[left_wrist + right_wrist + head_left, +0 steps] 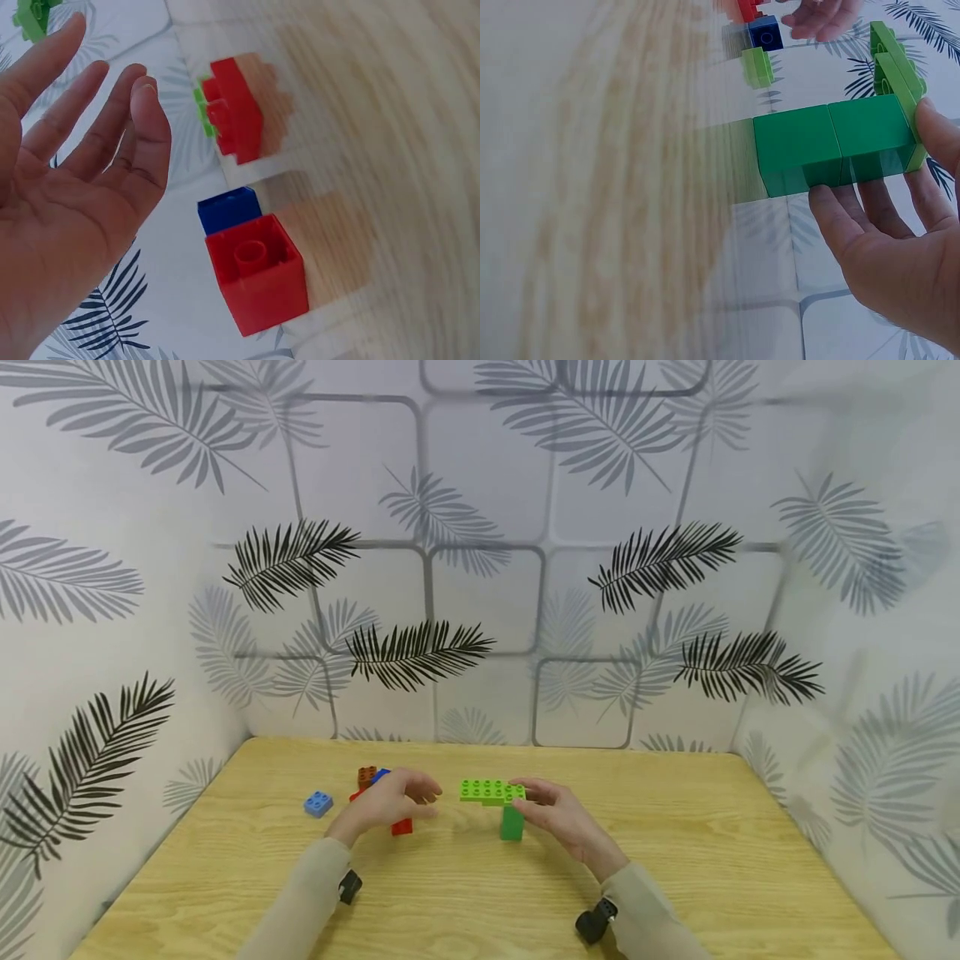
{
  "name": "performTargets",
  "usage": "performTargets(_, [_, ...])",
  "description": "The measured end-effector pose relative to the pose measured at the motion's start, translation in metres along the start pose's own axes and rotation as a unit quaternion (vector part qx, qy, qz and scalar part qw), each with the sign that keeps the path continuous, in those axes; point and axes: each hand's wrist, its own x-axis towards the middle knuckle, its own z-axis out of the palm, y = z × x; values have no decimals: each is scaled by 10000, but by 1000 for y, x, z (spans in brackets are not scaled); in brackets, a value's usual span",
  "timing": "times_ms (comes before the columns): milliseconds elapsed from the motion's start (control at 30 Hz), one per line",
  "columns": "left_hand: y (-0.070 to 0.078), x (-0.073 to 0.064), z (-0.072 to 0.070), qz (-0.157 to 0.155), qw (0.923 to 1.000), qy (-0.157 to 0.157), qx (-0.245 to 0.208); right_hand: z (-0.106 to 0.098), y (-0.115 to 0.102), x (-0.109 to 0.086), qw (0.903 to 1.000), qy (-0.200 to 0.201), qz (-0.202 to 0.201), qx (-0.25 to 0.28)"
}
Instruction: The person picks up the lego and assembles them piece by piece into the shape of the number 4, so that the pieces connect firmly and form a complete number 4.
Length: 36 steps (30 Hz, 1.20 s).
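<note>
My right hand (561, 817) grips a toy brick build at its right side. Two dark green bricks (799, 154) are stacked as a column that stands at the tabletop. Across the column's top, lime green pieces (482, 790) reach out to the left. In the right wrist view the thumb lies at the lime top and fingertips touch the green side. My left hand (392, 799) hovers with relaxed fingers and holds nothing. Below it are a red brick (274, 296), a dark blue brick (229, 210) beside it, and another red brick (244, 112); the head view partly hides them.
A light blue brick (318, 804) lies left of the left hand, and a brown brick (367, 776) stands behind it. One small lime brick (757, 67) shows in the right wrist view. The wooden table (465, 902) meets a leaf-patterned backdrop (487, 610) at the back and sides.
</note>
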Motion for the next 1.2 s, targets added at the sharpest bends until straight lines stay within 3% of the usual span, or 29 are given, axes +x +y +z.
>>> performTargets(333, [-14,-9,-5,-62,9991,81,422,0,0,0,10000,12,-17,28])
performTargets(600, [-26,-12,-9,-94,9983,-384,437,-1,2,1,9999,10,45,91])
performTargets(1033, [-20,-4,0,-671,9960,-163,560,-1,1,1,10000,-29,26,56])
performTargets(1200, [-15,-2,-1,-576,9973,-87,454,-2,0,0,9999,-48,20,107])
